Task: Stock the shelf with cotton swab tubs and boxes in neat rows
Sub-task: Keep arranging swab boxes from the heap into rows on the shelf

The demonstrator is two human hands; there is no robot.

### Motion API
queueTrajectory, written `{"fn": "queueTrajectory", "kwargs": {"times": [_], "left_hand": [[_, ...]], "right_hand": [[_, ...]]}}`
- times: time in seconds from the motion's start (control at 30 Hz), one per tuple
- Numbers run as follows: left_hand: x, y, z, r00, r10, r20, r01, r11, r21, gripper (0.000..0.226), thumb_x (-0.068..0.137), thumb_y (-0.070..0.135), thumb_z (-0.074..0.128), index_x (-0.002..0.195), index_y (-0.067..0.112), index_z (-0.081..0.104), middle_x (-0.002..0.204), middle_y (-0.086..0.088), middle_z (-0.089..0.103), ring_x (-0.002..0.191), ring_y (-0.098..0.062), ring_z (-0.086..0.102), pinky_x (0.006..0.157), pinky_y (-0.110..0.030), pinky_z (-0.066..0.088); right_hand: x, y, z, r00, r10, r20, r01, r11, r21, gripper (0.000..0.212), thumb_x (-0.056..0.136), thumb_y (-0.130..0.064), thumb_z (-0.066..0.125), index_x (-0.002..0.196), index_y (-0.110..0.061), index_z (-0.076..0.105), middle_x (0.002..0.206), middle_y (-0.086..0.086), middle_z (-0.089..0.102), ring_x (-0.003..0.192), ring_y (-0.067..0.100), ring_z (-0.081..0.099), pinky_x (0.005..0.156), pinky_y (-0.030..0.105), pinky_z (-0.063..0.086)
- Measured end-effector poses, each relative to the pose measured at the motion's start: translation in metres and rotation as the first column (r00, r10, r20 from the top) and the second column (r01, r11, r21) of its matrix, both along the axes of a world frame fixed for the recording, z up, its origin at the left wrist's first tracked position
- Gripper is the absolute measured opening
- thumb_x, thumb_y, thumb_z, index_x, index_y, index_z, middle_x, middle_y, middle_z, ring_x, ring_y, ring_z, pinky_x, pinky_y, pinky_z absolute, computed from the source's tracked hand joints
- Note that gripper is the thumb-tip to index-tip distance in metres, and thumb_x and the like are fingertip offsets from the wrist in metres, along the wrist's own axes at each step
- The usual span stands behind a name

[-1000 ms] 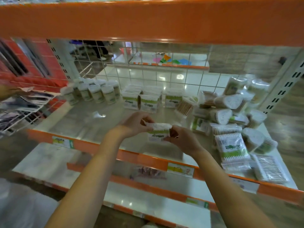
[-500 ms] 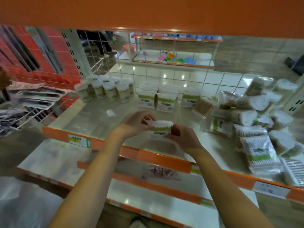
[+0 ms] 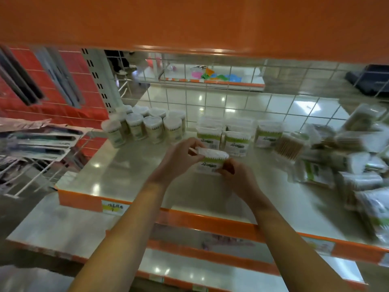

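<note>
While both hands hold it above the shelf (image 3: pixel 134 178), the cotton swab box (image 3: pixel 210 160) sits between them, left hand (image 3: pixel 181 160) pinching its left end and right hand (image 3: pixel 235 175) gripping its right. Behind stand 2 groups: round tubs (image 3: pixel 147 127) at the left, matching boxes (image 3: pixel 235 138) just beyond the hands.

Red brick-pattern wall (image 3: pixel 27 81) at left, packaged items on wire rack (image 3: pixel 35 142), colourful toys (image 3: pixel 212 75) beyond mesh.

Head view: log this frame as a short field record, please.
held item: swab box
left hand: grips box's left end
right hand: grips box's right end
box position: above shelf, in front of box row
tubs: upright in rows, back left
unsorted pile: right side, jumbled
</note>
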State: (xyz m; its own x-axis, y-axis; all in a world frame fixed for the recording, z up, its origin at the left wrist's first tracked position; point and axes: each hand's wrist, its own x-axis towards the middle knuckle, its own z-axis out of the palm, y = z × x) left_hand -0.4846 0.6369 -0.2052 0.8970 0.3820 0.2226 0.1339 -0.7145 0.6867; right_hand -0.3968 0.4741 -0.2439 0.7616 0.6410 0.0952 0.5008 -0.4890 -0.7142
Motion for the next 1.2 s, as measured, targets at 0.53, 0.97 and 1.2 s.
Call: {"fn": "queueTrajectory", "kwargs": {"times": [0.53, 0.97, 1.2], "left_hand": [[0.042, 0.031, -0.023, 0.981, 0.115, 0.155, -0.080, 0.973, -0.215, 0.026, 0.081, 0.010, 0.071, 0.103, 0.005, 0.058, 0.102, -0.006, 0.064, 0.089, -0.013, 0.061, 0.067, -0.010, 0.049], [0.056, 0.039, -0.032, 0.971, 0.149, 0.188, -0.079, 0.939, -0.335, 0.029, 0.081, 0.014, 0.072, 0.103, 0.009, 0.054, 0.097, -0.004, 0.063, 0.083, -0.010, 0.060, 0.063, -0.005, 0.047], [0.059, 0.042, -0.036, 0.977, 0.133, 0.169, -0.052, 0.910, -0.411, 0.027, 0.082, 0.016, 0.071, 0.101, 0.014, 0.052, 0.096, 0.003, 0.062, 0.086, -0.008, 0.061, 0.062, -0.011, 0.049]], "right_hand": [[0.013, 0.049, -0.001, 0.959, -0.257, -0.123, 0.268, 0.959, 0.088, 0.025, 0.091, -0.011, 0.057, 0.115, -0.009, 0.063, 0.108, 0.005, 0.065, 0.101, 0.018, 0.058, 0.075, 0.016, 0.033], [0.017, 0.061, -0.002, 0.928, -0.333, -0.166, 0.359, 0.920, 0.160, 0.026, 0.089, -0.007, 0.059, 0.115, -0.006, 0.063, 0.113, 0.010, 0.066, 0.106, 0.023, 0.060, 0.081, 0.021, 0.038], [0.018, 0.063, -0.004, 0.931, -0.350, -0.107, 0.360, 0.928, 0.100, 0.030, 0.090, -0.009, 0.058, 0.119, -0.010, 0.062, 0.114, 0.010, 0.067, 0.106, 0.023, 0.061, 0.081, 0.019, 0.038]]}}
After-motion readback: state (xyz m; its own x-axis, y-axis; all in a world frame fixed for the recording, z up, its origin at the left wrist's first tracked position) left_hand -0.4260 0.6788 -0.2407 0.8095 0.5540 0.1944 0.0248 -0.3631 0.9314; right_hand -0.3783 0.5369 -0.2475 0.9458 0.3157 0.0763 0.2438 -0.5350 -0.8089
